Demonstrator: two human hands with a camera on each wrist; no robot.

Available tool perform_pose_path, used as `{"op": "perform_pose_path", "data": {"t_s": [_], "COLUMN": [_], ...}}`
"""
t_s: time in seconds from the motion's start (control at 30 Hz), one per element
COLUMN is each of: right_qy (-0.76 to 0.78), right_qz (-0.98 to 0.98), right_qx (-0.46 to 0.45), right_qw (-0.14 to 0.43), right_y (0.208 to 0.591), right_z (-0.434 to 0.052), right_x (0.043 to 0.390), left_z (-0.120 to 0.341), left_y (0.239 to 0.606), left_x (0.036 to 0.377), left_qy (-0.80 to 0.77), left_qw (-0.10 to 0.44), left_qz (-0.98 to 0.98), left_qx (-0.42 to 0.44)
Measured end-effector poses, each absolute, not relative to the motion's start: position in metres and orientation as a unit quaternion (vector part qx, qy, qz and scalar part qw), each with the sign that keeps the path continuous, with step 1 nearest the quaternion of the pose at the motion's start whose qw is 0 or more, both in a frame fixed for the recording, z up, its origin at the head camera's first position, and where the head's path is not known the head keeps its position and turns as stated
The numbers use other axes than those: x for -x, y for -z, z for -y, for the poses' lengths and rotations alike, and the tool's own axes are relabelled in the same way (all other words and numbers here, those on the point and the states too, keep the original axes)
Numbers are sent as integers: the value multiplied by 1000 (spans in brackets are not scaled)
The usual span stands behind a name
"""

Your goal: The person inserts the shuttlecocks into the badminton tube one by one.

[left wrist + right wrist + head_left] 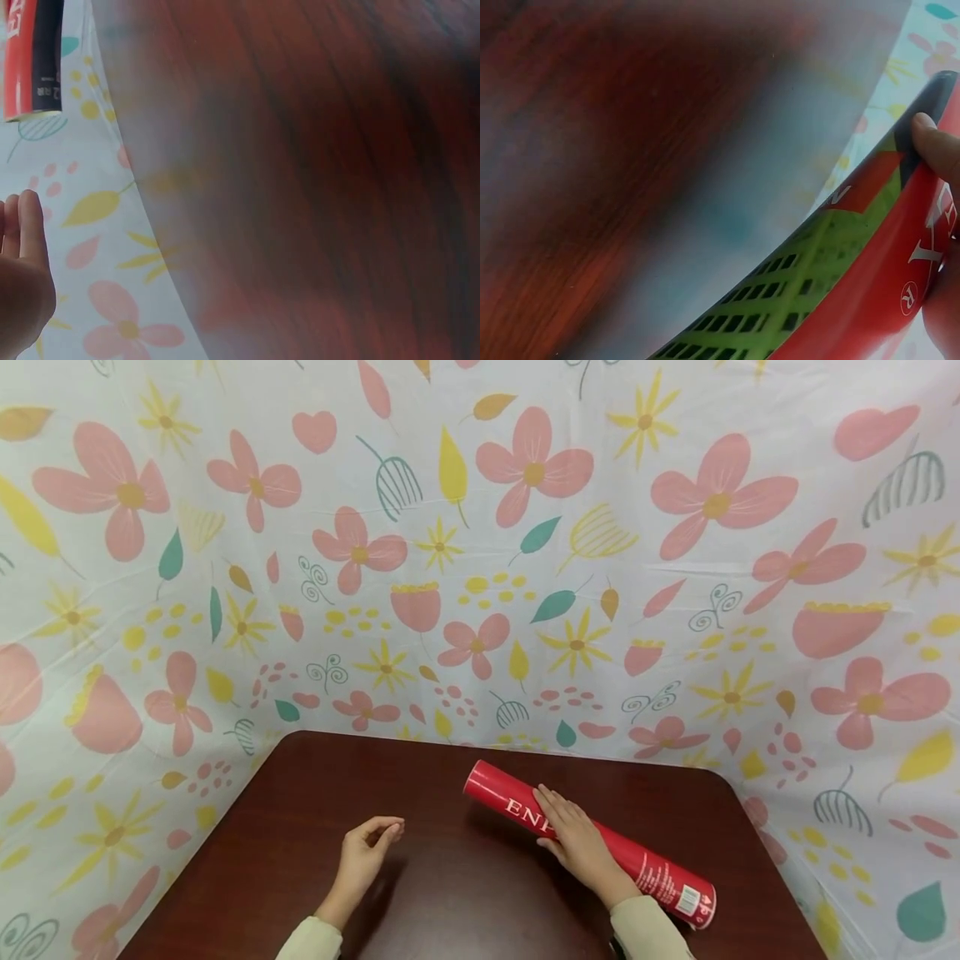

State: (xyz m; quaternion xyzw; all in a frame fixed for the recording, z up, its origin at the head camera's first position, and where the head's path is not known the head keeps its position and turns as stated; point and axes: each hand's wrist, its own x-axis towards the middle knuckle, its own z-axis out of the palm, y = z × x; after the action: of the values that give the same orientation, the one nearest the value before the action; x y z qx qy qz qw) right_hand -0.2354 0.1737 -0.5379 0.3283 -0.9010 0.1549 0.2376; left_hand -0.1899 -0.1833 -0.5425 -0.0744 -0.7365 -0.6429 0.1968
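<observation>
A long red cylindrical tube (660, 877) with white lettering and a barcode near one end slants across the right side of the table. My right hand (581, 843) grips it round the middle from above, and its shadow falls on the tabletop beneath. In the right wrist view the thumb (935, 146) presses on the tube's dark side, beside a green grid pattern. To the left, my left hand (363, 856) is in the air over the table, fingers loosely bent with the thumb near their tips, nothing visible in it. The left wrist view shows one tube end (34, 64) beyond the fingers (31, 225).
Both hands are over a dark brown wooden table (360, 768) with rounded far corners. A white cloth (480, 560) printed with flowers and leaves hangs behind it and along both sides.
</observation>
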Motion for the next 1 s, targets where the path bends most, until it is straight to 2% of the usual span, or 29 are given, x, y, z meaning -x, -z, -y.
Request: {"op": "perform_pose_path", "data": {"t_s": [0.33, 0.6, 1.0], "right_qy": [-143, -122, -95], "right_qz": [923, 930, 954], "right_qx": [-310, -308, -266], "right_qw": [180, 158, 95], "right_y": [547, 555, 548], "right_z": [-177, -180, -179], "right_x": [247, 247, 247], "left_z": [171, 166, 160], "left_y": [518, 521, 522], "left_x": [179, 179, 184], "left_qy": [650, 651, 682], "left_qw": [172, 147, 120], "left_qz": [735, 741, 716], "left_qx": [90, 75, 86]}}
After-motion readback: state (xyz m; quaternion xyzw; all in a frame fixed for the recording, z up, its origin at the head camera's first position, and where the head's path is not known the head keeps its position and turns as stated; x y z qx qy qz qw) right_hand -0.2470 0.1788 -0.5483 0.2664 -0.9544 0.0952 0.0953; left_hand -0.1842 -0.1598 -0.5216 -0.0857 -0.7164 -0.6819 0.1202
